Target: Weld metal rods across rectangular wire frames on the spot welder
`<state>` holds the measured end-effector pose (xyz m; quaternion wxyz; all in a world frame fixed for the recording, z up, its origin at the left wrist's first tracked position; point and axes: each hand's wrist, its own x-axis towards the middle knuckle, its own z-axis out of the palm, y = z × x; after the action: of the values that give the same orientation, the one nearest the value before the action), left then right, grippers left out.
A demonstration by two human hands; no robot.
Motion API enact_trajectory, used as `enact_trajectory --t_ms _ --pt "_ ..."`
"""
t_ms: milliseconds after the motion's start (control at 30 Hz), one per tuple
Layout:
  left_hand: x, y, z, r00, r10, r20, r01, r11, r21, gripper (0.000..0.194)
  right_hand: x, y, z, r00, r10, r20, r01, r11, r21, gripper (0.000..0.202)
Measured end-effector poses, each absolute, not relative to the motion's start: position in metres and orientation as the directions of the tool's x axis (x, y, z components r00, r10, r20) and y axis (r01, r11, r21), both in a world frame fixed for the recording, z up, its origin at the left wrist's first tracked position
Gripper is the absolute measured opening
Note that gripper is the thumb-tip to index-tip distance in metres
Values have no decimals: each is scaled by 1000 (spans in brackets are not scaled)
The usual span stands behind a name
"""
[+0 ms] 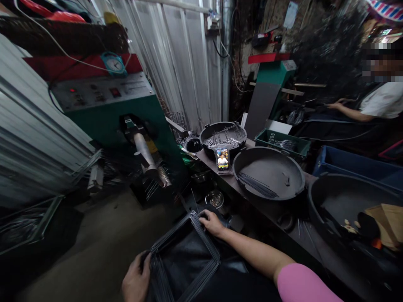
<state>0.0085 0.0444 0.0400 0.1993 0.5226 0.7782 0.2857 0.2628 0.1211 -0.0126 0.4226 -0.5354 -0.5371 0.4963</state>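
Note:
A stack of square metal wire frames [206, 243] rests on the dark cloth over my lap, one corner pointing away from me. My left hand [137, 277] is closed around the stack's left corner, thumb near the top. At the far corner, my right hand [212, 224] is closed in a pinch, with a thin wire rod [195, 202] rising from its fingertips. Whether those fingers also grip the frames, I cannot tell. Ahead of the stack, the nozzle-like arm of a green machine [151, 161] points down toward it.
To the right, a bench carries a round black pan with wire rods [267, 172], a pan of wire pieces [222, 136] and a propped phone [222, 159]. A crate of metal parts [30, 226] is at left. Another person [382, 98] sits at far right.

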Motion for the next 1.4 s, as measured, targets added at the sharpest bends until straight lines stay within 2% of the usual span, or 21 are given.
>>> enact_trajectory --t_ms 100,200,300,400,500,567,633,700,767,833,1000,1400 --pt "12 44 35 -470 862 -191 302 360 883 33 262 120 -12 -48 993 -104 67 -101 -993 27" --pt "19 48 28 -505 781 -369 -32 410 912 32 261 118 -10 -27 994 -107 -12 -107 -994 36" --pt "23 55 28 -496 749 -439 -159 419 894 34 265 119 -6 -11 997 -82 -12 -82 -997 31" --pt "20 60 36 -473 759 -448 -195 406 893 38 275 123 7 56 998 -17 58 -20 -998 26" --pt "14 66 47 -456 782 -425 -186 383 905 40 286 122 34 3 986 169 200 165 -966 20" --pt "13 75 55 -449 789 -419 -206 364 908 40 287 117 57 -178 936 305 278 345 -897 18" --pt "16 89 66 -420 808 -412 -247 335 909 39 281 110 79 -421 832 362 292 502 -814 23" --pt "25 107 79 -373 848 -375 -279 283 917 36 270 102 95 -631 696 343 270 610 -745 38" --pt "37 126 93 -369 871 -325 -289 225 930 34 258 97 104 -760 583 288 252 672 -696 55" --pt "50 142 107 -399 869 -291 -290 181 940 33 250 95 108 -824 520 225 253 694 -674 65" --pt "66 172 123 -273 942 -195 -362 87 928 25 247 106 108 -859 500 111 305 673 -674 76" --pt "70 186 113 -261 949 -177 -488 29 873 19 237 118 92 -768 627 128 407 634 -658 55"
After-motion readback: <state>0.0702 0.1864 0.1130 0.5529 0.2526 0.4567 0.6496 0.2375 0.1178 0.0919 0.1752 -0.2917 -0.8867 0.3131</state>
